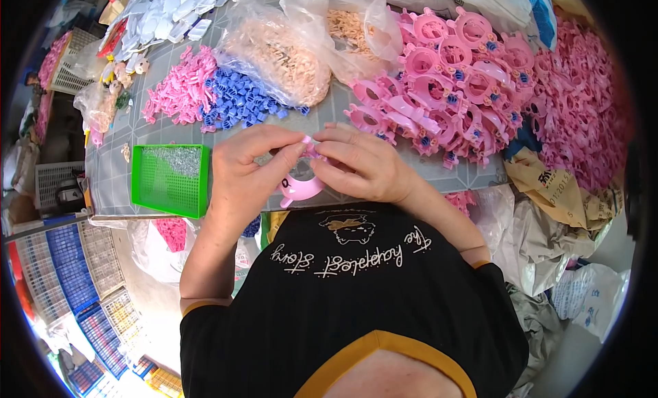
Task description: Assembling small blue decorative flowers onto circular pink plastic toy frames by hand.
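Close to the table's front edge, both my hands meet over a pink ring-shaped plastic part (301, 187) with a round opening and a small dark mark. My left hand (248, 166) is closed, its thumb and forefinger pinching a small light-pink piece (308, 141) at the ring's upper side. From the other side, the fingers of my right hand (364, 162) are curled around the ring's upper right edge. Those fingers partly hide the ring. Beyond my hands lie a heap of small blue plastic parts (241, 100) and a heap of small pink parts (184, 86).
A green tray (205, 182) holding tiny shiny pieces stands left of my hands. Clear bags of peach-coloured parts (284, 62) lie behind. At right are piled pink ring parts (449, 76) and a larger pink heap (582, 103). White pieces (171, 14) lie far left.
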### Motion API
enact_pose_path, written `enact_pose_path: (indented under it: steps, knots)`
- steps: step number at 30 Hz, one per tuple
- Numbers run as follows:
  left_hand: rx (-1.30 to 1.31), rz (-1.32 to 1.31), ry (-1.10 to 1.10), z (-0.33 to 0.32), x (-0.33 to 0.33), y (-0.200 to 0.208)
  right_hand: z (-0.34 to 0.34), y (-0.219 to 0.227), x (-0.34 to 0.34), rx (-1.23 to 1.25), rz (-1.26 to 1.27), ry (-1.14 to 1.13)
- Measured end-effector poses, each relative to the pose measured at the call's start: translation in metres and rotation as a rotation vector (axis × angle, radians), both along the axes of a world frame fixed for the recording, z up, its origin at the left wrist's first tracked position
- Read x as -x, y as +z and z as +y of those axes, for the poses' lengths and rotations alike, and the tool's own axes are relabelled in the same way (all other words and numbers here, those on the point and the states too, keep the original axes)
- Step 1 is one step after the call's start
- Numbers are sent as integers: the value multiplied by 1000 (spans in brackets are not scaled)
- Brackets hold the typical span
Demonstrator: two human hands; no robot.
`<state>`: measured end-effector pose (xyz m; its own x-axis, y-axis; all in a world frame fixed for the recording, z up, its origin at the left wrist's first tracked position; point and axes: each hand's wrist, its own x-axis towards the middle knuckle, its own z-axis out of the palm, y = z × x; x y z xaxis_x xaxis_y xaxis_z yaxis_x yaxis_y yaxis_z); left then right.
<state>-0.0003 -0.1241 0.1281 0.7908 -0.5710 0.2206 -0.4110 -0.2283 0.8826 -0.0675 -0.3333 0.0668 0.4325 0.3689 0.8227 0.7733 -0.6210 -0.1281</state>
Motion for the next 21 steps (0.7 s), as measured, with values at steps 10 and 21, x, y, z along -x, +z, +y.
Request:
enact_pose_path:
  steps: [10,21]
  knots:
    - [-163,-267,-108,6,-12,-1,5,0,-7,156,-18,-13]
    - [-649,-474,416,124,-117,-109,16,-49,-13,-1296,1483,470]
